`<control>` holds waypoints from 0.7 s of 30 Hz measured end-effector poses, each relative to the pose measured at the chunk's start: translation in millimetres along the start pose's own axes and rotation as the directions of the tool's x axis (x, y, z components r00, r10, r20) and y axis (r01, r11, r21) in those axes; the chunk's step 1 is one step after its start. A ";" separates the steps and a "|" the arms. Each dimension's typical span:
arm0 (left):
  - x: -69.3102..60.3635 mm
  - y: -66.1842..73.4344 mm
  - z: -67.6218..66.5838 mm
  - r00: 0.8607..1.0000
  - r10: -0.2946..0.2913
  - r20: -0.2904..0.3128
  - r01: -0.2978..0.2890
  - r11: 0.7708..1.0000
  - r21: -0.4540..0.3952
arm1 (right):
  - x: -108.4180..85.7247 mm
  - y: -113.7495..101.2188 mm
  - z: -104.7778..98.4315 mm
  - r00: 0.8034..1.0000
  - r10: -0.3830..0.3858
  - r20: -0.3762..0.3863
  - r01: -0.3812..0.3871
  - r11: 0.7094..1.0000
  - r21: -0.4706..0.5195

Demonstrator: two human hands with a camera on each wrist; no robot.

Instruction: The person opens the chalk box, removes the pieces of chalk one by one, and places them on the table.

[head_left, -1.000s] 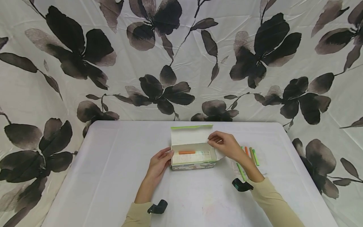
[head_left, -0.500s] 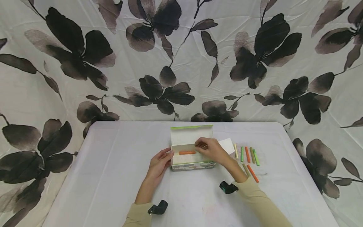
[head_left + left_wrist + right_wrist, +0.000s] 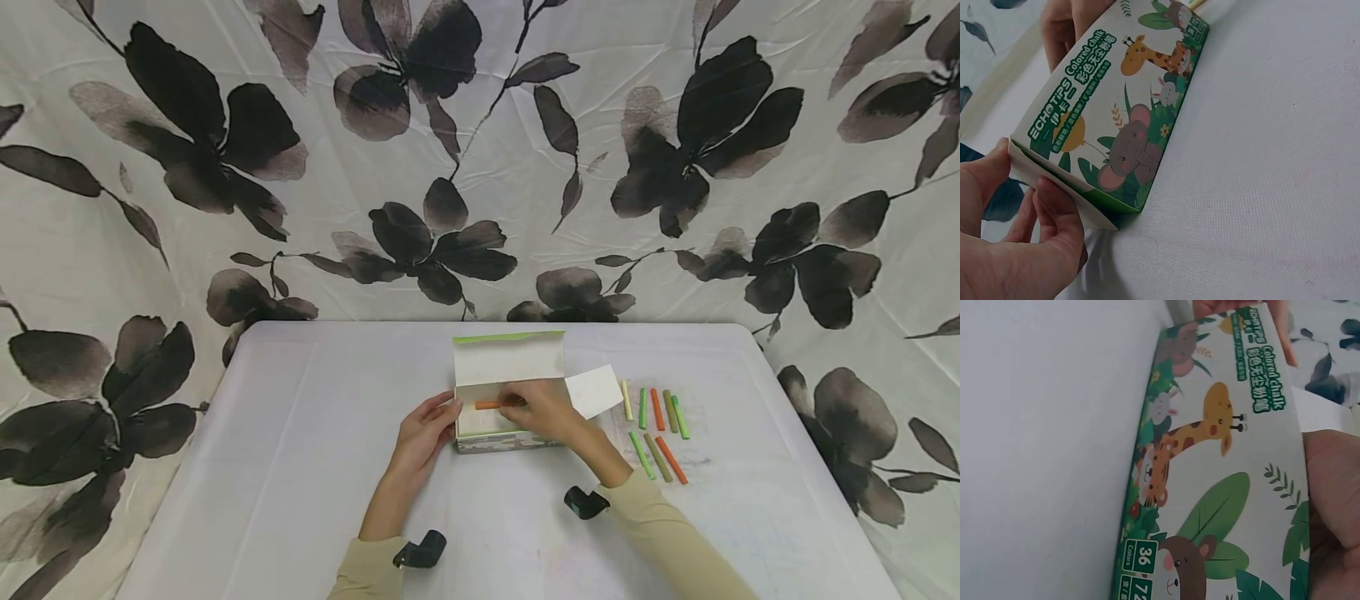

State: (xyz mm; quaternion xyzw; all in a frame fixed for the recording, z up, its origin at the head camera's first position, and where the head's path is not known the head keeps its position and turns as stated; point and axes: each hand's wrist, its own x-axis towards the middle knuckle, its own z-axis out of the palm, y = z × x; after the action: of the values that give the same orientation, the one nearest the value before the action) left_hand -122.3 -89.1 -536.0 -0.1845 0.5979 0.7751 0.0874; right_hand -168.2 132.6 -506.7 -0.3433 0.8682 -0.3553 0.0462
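Observation:
An open colored chalk box (image 3: pixel 495 446), printed with animals, stands on the table with its lid raised. My left hand (image 3: pixel 422 433) grips the box's left end; in the left wrist view its thumb and fingers (image 3: pixel 1060 215) pinch the end flap. My right hand (image 3: pixel 543 410) reaches into the box from the right, fingertips around the right part of an orange chalk stick (image 3: pixel 486 405). The stick's left part shows beside the fingers. Box walls hide the right fingertips in both wrist views.
Right of the box, several chalk sticks lie in two loose rows, among them an orange stick (image 3: pixel 671 460) and a green stick (image 3: pixel 642 408). The box's white side flap (image 3: pixel 595 391) is folded outward. A floral cloth (image 3: pixel 442 125) hangs behind the white table (image 3: pixel 300 450).
My right hand has moved left from above the box's right edge, down into the box and onto the orange chalk stick. My left hand has stayed at the box's left end.

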 end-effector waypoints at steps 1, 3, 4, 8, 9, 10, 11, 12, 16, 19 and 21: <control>-0.3 0.3 0.2 1.000 0.001 0.002 -0.001 1.000 -0.006 | 0.4 0.4 1.1 1.000 -0.005 0.003 0.005 1.000 -0.008; -0.4 0.9 0.1 1.000 0.001 0.005 0.000 1.000 -0.013 | 1.1 1.2 2.5 1.000 -0.001 0.015 0.002 1.000 -0.013; -0.6 1.4 0.2 1.000 0.002 0.007 -0.002 1.000 -0.016 | 1.6 1.5 2.8 1.000 0.005 0.022 -0.004 1.000 -0.013; -0.9 2.0 0.2 1.000 0.002 0.008 -0.001 1.000 -0.011 | 1.9 1.3 2.2 0.998 0.029 0.064 -0.028 1.000 -0.010; -0.9 1.9 0.2 1.000 0.004 0.007 -0.004 1.000 -0.010 | 1.9 0.7 1.6 0.997 0.030 0.075 -0.029 0.999 -0.014; -0.9 1.7 0.3 1.000 0.002 0.004 -0.002 1.000 -0.009 | 1.9 0.1 1.0 0.996 0.032 0.086 -0.030 0.999 -0.019; -0.7 1.3 0.3 1.000 0.003 0.004 -0.003 1.000 -0.009 | 2.1 -0.6 0.3 0.995 0.031 0.096 -0.029 0.999 -0.021; -0.5 0.8 0.3 1.000 0.000 0.001 0.000 1.000 -0.011 | 2.3 -1.5 -0.5 0.994 0.031 0.105 -0.028 0.999 -0.023; 0.9 -1.0 0.0 1.000 -0.009 -0.003 0.009 1.000 -0.007 | 3.8 -5.1 -3.6 0.990 0.025 0.136 -0.020 0.999 -0.037; 1.4 -1.5 -0.4 1.000 -0.007 -0.005 0.007 1.000 -0.005 | 4.8 -7.5 -4.8 0.988 0.031 0.153 -0.024 0.999 -0.047; 1.6 -1.6 -0.2 1.000 -0.001 -0.003 0.001 1.000 -0.009 | 5.5 -8.3 -4.8 0.986 0.042 0.160 -0.033 0.998 -0.060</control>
State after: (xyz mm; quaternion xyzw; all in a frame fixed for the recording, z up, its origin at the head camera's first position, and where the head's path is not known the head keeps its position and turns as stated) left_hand -123.2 -89.1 -538.1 -0.1864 0.5945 0.7774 0.0863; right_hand -169.3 127.6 -496.8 -0.3557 0.8778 -0.3002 0.1133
